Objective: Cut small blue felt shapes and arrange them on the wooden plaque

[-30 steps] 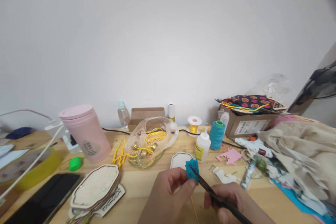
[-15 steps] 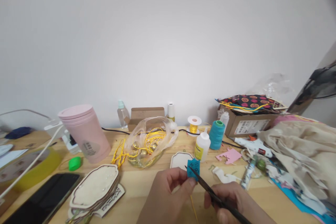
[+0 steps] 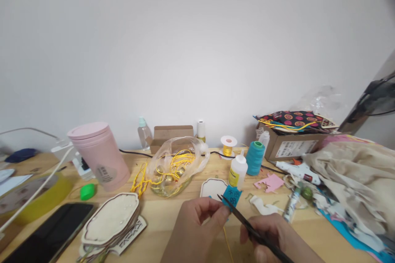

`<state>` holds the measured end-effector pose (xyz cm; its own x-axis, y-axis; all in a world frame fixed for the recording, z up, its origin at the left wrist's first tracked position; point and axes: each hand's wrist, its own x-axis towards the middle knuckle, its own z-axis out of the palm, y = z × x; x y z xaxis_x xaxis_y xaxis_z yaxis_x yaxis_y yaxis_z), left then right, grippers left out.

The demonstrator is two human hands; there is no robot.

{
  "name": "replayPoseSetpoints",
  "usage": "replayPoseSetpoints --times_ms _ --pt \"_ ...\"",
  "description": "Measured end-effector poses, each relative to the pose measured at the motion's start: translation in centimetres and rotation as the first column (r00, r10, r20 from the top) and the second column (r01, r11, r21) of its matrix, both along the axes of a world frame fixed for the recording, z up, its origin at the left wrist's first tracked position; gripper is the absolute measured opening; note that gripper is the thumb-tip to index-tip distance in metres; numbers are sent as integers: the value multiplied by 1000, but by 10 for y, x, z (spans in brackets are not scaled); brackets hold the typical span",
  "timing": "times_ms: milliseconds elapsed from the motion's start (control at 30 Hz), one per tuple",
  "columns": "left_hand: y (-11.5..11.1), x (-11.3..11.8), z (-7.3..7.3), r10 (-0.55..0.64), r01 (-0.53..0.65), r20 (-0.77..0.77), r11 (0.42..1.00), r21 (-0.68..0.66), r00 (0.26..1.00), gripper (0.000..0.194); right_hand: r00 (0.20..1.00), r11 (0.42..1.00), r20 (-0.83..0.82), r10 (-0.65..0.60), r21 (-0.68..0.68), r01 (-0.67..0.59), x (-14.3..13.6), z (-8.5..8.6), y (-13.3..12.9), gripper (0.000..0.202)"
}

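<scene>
Scrap (image 3: 233,195) turned further clockwise, dark tool (image 3: 243,220) alongside

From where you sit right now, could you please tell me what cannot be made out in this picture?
All in the head view:
Pale plaque: near part hidden by the left hand.
Dark tool: partly covered by the right hand, rear end cut off by the bottom edge.
Blue piece: marks too small to read surely.
Phone: near end cut off by the bottom edge.
</scene>
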<state>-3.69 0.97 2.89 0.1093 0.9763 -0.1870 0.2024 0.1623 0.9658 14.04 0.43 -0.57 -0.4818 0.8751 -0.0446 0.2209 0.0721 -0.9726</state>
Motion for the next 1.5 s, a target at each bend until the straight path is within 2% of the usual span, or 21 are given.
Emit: replayPoseSetpoints --times_ms 333,533,833,1067,1233,1500 --pt "-1 3 1 -1 0 43 1000 11 999 25 999 1000 -31 -18 -22 18 -1 -5 -1 52" --pt "-2 4 5 10 -10 31 1000 7 999 23 999 1000 -22 27 -6 -27 -2 -1 3 49" --pt "0 5 0 20 -20 75 1000 -10 997 23 999 1000 -44 3 4 -3 -3 -1 -1 50" --pt "1 7 2 33 -18 213 997 -74 977 15 999 999 -32 9 45 -8 -6 0 0 52" --pt "1 6 4 9 -5 245 1000 -17 970 12 999 999 -53 7 37 -5 -5 -4 1 52" --pt "1 5 2 -6 12 224 1000 -27 975 15 999 1000 -46 22 10 -22 -3 -5 2 53"
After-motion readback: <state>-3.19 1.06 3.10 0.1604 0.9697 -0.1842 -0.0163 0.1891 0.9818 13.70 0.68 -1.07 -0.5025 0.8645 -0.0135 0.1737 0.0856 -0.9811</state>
